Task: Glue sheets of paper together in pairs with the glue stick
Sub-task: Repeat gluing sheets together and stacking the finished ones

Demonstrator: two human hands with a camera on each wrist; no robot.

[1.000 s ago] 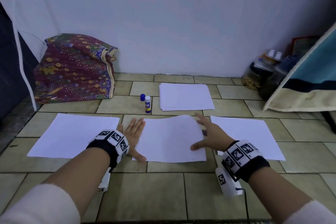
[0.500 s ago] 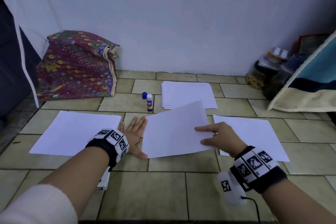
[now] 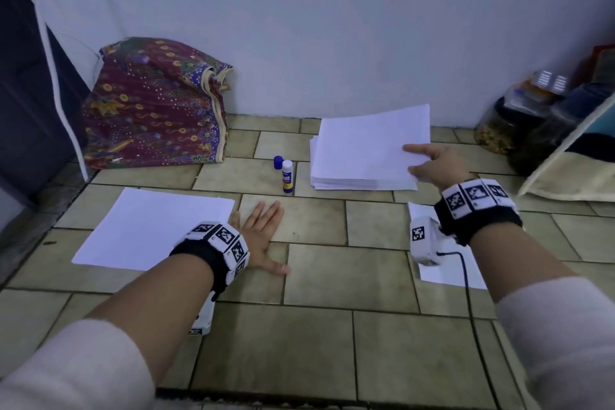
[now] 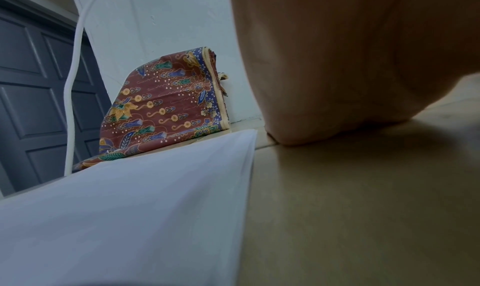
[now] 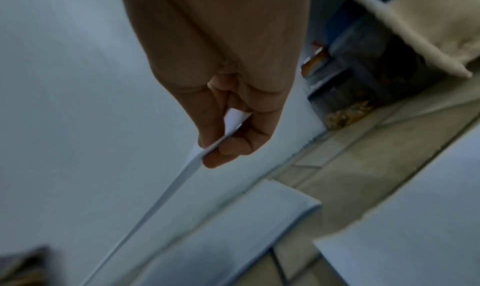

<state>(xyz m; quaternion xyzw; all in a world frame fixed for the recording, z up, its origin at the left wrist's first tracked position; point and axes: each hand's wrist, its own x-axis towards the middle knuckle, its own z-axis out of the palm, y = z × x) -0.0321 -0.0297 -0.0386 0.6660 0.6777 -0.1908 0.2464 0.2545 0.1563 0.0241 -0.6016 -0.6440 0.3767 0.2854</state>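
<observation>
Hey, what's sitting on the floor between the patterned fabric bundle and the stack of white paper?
The head view shows a white glue stick standing upright there, its blue cap off and set on the tile just beside it, close to the paper stack.

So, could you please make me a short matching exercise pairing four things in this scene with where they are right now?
Things:
1. white glue stick with blue label
2. small blue cap
3. single white paper sheet
4. left hand

Places:
A. flat on the tiled floor
B. pinched by the right hand above the white paper stack
C. upright, left of the stack
D. on the floor behind the glue stick

Pairs: 1-C, 2-D, 3-B, 4-A
</observation>
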